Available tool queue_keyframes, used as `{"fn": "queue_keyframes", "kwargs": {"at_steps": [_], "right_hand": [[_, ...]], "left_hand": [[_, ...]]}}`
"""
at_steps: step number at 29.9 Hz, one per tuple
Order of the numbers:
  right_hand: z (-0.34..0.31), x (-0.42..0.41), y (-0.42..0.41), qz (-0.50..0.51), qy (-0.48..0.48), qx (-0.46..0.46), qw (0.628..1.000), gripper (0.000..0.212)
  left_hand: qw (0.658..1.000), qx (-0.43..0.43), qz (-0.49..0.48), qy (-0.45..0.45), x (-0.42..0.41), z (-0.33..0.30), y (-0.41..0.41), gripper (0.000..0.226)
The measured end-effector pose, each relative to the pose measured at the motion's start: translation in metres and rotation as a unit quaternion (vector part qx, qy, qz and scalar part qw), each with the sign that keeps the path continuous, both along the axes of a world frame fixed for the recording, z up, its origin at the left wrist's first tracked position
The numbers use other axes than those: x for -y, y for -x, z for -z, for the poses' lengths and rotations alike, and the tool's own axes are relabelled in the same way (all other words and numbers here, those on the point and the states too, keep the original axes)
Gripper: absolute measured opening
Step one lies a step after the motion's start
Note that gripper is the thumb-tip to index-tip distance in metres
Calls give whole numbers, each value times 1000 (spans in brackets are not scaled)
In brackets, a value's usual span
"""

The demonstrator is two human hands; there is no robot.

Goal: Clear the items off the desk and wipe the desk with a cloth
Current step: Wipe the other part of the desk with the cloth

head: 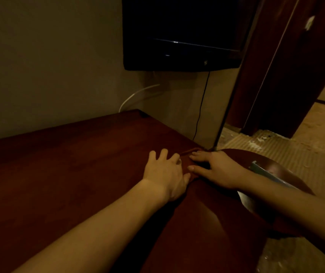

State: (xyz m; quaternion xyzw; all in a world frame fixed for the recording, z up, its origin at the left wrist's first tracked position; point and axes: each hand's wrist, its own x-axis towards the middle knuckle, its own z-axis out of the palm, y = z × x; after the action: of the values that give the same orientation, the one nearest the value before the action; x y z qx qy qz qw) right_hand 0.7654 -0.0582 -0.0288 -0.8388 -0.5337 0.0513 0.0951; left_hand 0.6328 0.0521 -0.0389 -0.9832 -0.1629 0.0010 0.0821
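Observation:
The dark red-brown desk [63, 174] fills the left and middle of the head view, and its top shows nothing but a cloth. A cloth [187, 161] of nearly the same dark red lies bunched at the desk's right edge, between my two hands. My left hand [165, 171] rests flat on the desk with fingers spread, its thumb and forefinger touching the cloth's left side. My right hand [216, 169] lies over the cloth's right side, with thumb and fingers pinching a fold. Much of the cloth is hidden under my hands.
A black TV [181, 34] hangs on the wall above the desk's far right corner. A black cable [201, 107] and a white cable [136, 95] run down behind the desk. A rounded dark-red surface [276, 184] with a metal piece [264, 172] stands right of the desk, near a door frame [256, 79].

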Motion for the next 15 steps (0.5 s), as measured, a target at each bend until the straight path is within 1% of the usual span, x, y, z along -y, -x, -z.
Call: {"fn": "queue_keyframes", "kwargs": {"at_steps": [3, 7, 11, 15], "right_hand": [[-1, 7, 7, -4, 4, 10, 1000, 58], [-2, -10, 2, -6, 2, 7, 1000, 57], [-1, -45, -11, -9, 12, 21, 1000, 58], [0, -102, -27, -24, 25, 40, 999, 59]], "left_hand": [[1000, 8, -6, 0, 9, 1, 8, 63], [999, -7, -28, 20, -3, -2, -1, 64], [998, -21, -50, 32, -35, -4, -14, 63], [996, -19, -77, 36, -87, -4, -29, 60]]}}
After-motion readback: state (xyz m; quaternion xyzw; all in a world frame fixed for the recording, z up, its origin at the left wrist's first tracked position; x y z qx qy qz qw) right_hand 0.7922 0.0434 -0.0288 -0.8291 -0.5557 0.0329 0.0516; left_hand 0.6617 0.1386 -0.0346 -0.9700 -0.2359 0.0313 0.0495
